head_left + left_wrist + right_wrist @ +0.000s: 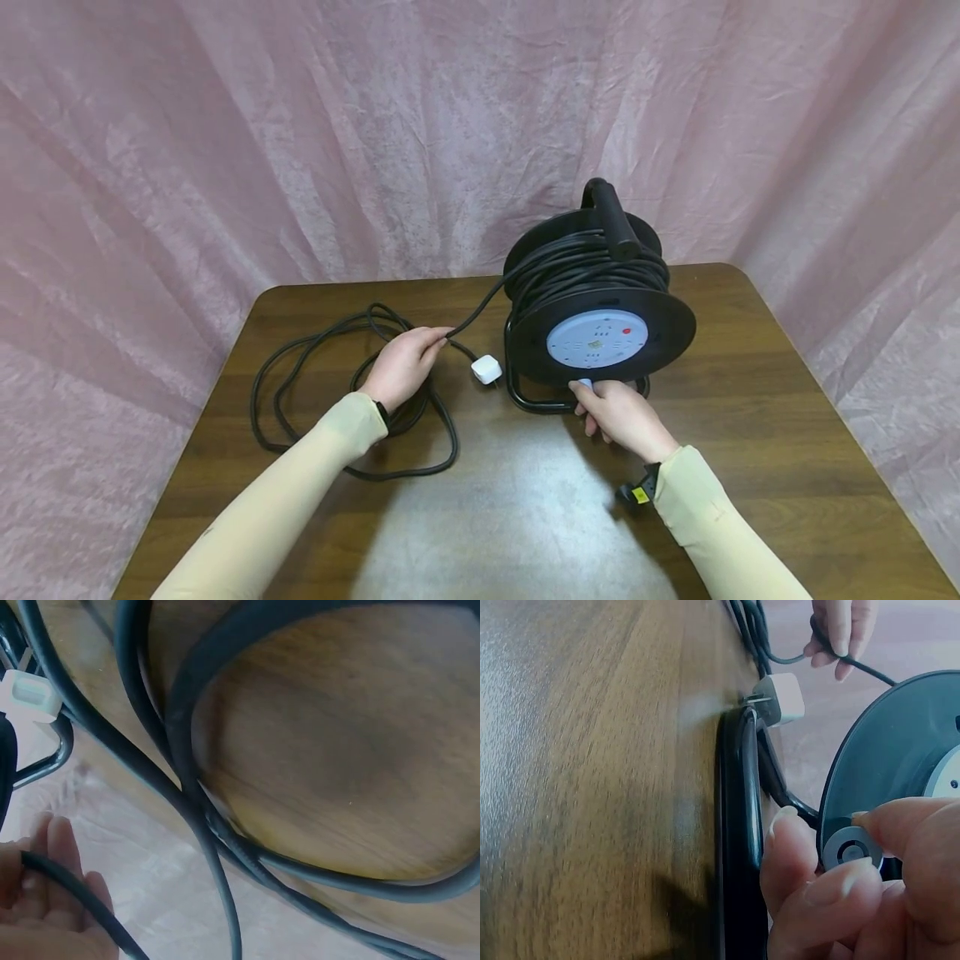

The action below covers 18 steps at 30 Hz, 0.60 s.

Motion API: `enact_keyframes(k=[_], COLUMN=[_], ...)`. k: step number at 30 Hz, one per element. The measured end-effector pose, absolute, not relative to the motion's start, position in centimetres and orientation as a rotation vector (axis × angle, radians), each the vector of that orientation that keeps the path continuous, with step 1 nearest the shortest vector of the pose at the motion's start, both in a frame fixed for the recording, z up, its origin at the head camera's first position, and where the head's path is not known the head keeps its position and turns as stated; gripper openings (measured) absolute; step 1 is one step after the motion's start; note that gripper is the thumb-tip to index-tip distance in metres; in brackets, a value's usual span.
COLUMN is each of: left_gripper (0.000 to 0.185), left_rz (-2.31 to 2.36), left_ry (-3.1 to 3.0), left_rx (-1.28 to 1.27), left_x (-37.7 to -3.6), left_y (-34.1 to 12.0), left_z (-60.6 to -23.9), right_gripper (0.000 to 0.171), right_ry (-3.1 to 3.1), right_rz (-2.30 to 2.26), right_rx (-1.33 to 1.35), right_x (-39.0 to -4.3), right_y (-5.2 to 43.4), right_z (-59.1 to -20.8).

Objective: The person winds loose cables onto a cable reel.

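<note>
A black cable reel [517, 342] stands on the right half of the table, tilted, with cable wound round its drum. On its front flange is a light grey socket panel [597, 338] with a red button. My right hand [618, 417] pinches the small grey winding knob [847, 846] at the flange's lower edge, between thumb and fingers. To the left of the reel, my left hand [401, 367] holds the black cable [483, 307] between thumb and fingers; this stretch runs up to the drum. Loose cable loops [180, 727] lie on the table under and around the left hand.
A white plug [487, 368] at the cable's end lies between the left hand and the reel's black tubular stand [741, 825]. The reel's carry handle [617, 221] rises above the drum. A pink curtain [420, 142] hangs behind the wooden table [750, 400].
</note>
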<state>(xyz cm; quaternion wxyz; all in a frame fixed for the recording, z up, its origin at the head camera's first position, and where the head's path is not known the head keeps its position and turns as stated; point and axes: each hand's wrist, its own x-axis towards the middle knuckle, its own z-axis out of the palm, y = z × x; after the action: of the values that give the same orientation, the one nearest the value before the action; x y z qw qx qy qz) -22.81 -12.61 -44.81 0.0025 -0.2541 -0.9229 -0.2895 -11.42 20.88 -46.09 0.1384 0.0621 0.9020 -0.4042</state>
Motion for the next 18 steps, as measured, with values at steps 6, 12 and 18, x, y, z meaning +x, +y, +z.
enact_keyframes(k=[6, 12, 18], left_gripper=[0.032, 0.032, 0.033], left_rz=[-0.778, -0.766, -0.756], left_ry=[-2.862, -2.873, -2.862], left_rx=[-0.771, -0.745, -0.767], left_x=[-23.3, -23.1, -22.8], left_y=[-11.7, -10.7, -9.6], left_z=[-44.8, -44.7, -44.6], right_gripper=[0.054, 0.055, 0.051], right_ry=[2.576, 2.507, 2.445], right_rz=[-1.211, -1.319, -1.445], right_rx=[0.169, 0.148, 0.120], right_x=[-11.5, -11.7, -12.0], right_y=[20.8, 20.3, 19.6], right_z=[-46.2, -46.2, -46.7])
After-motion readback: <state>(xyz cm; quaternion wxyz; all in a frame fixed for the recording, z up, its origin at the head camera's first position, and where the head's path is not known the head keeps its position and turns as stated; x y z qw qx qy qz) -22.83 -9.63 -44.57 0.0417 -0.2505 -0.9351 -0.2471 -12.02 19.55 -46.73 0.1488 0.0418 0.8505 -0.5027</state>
